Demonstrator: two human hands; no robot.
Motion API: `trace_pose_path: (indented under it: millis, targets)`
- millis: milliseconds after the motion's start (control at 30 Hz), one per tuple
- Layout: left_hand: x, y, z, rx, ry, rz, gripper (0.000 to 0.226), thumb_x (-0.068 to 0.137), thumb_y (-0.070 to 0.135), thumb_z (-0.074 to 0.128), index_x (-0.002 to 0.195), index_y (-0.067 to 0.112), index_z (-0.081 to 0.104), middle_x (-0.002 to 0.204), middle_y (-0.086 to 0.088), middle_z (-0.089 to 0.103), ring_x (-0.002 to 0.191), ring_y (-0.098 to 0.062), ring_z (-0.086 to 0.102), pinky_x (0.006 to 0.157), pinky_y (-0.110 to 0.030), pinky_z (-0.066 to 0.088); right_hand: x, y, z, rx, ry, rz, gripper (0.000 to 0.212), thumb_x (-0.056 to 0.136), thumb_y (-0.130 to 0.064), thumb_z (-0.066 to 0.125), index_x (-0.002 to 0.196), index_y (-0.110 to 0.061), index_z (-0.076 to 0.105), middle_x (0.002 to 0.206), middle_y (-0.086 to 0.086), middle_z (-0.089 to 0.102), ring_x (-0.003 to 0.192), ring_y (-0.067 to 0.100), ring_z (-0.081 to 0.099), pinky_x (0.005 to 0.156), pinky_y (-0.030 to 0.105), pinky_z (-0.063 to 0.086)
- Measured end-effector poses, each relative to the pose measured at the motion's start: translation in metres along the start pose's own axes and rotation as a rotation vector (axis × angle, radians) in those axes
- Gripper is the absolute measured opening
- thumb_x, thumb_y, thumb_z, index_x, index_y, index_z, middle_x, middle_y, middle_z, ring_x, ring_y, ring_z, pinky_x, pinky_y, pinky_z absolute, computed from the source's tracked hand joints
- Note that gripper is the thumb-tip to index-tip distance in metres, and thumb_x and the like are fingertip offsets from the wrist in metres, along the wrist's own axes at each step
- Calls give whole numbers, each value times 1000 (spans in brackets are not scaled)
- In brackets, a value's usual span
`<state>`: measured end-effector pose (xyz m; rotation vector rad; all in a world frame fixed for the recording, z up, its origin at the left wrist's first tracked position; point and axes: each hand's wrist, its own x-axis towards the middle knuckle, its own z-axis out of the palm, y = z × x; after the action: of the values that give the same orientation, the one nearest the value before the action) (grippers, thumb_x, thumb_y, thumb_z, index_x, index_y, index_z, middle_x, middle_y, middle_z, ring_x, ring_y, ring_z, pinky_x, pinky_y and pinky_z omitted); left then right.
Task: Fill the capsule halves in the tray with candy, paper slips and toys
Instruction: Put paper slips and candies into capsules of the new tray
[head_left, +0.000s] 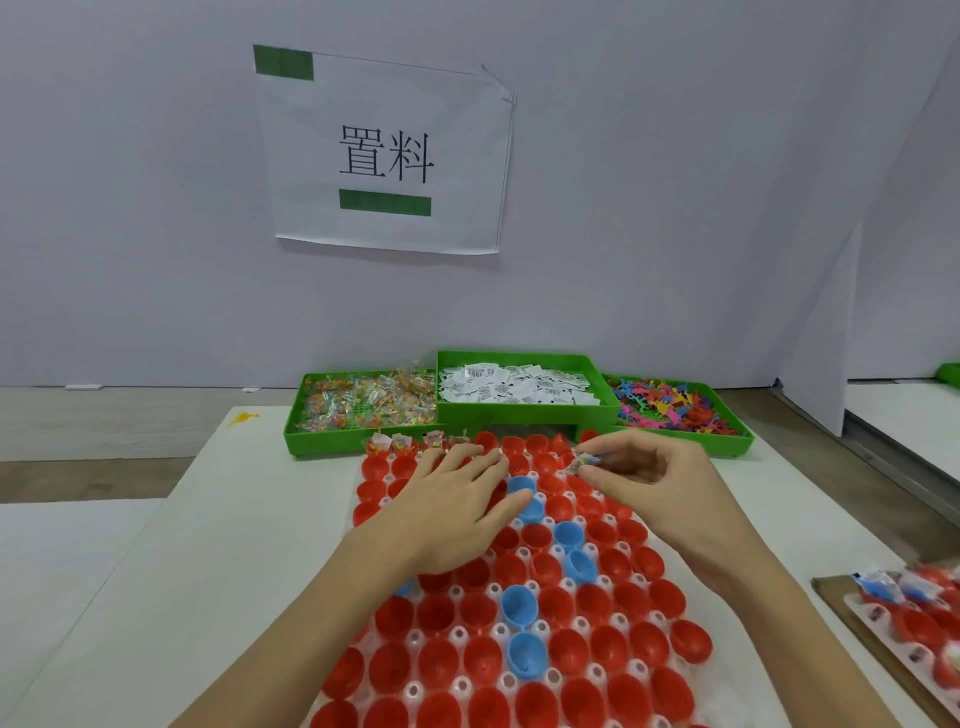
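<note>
From the head view, you are looking down at a clear tray full of open capsule halves, mostly red capsule halves with a slanting line of blue capsule halves running through the middle. Your left hand is lying flat over the far left part of the tray, fingers straight and spread, fingertips touching the halves there and gripping nothing. Your right hand is hovering over the far right part of the tray, thumb and forefinger pinching a small wrapped candy just above the red halves. At the far left edge of the tray, a few filled halves are showing small packets and slips poking out.

Beyond the tray, three green bins are sitting side by side against the wall: the candy bin on the left, the paper slip bin in the middle and standing higher, and the toy bin on the right. A paper sign with two printed characters is hanging on the wall above. At the near right, a second tray with red halves is lying on a board, partly blurred.
</note>
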<state>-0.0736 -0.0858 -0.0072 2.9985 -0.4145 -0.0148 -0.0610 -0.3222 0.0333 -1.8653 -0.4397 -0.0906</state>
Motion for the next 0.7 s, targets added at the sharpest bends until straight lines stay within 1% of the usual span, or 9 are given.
trace_pose_path:
  millis: [67,167,267,400,467,533,567,633,700]
  targets:
    - [-1,-2,-4,-26,-27,1,79,99,69,4,163,24,15,170,9,15,155,-9,5,125,-42,-1,5,-3,6,6,-35,10,15,80,-16,85,92,-25,81,92,-7,79,89,7,74,79,14,56]
    - [-2,-4,-7,-1,-52,13,79,99,69,6,163,23,20,169,7,20,155,-10,10,125,-41,0,28,-11,19,-81,-94,-13,15,81,-20,86,95,-23,81,91,-9,79,88,5,75,81,17,59]
    - [-1,-6,-6,30,-65,26,77,101,68,9,162,23,24,168,6,23,155,-11,12,125,-41,1,61,-15,39,-242,-159,-16,14,81,-23,85,94,-22,81,88,-10,79,86,3,74,80,19,59]
    - [-1,-7,-5,44,-51,42,77,101,68,9,160,22,27,168,5,25,155,-12,13,125,-42,1,99,-8,68,-462,-237,-44,11,83,-18,83,94,-16,81,91,-4,78,87,9,72,84,27,60]
    - [0,-7,-5,43,-49,45,77,101,67,10,160,21,28,168,4,25,156,-12,13,125,-42,0,110,-3,79,-558,-277,-54,10,84,-16,83,93,-15,81,90,-4,77,84,7,70,78,21,57]
    - [-1,-8,-5,47,-54,43,76,102,67,11,160,20,28,168,3,25,156,-13,13,125,-43,0,118,0,86,-626,-290,-50,8,84,-13,82,92,-14,81,87,-4,75,77,4,66,68,10,49]
    - [0,-8,-6,51,-60,41,77,102,66,12,161,20,27,168,3,25,156,-13,13,125,-43,0,121,1,89,-655,-297,-53,8,84,-11,82,91,-13,80,86,-4,74,75,3,65,64,7,47]
    - [0,-8,-6,58,-76,38,78,102,67,13,161,19,24,169,3,23,156,-13,12,125,-43,0,124,0,94,-723,-320,-61,7,84,-8,81,90,-11,80,85,-2,74,73,3,63,64,8,48]
    - [0,-8,-6,64,-91,37,79,101,68,13,162,18,22,169,3,20,156,-14,10,125,-43,-1,125,0,97,-766,-326,-62,7,85,-6,80,91,-9,80,88,1,74,76,8,65,71,17,54]
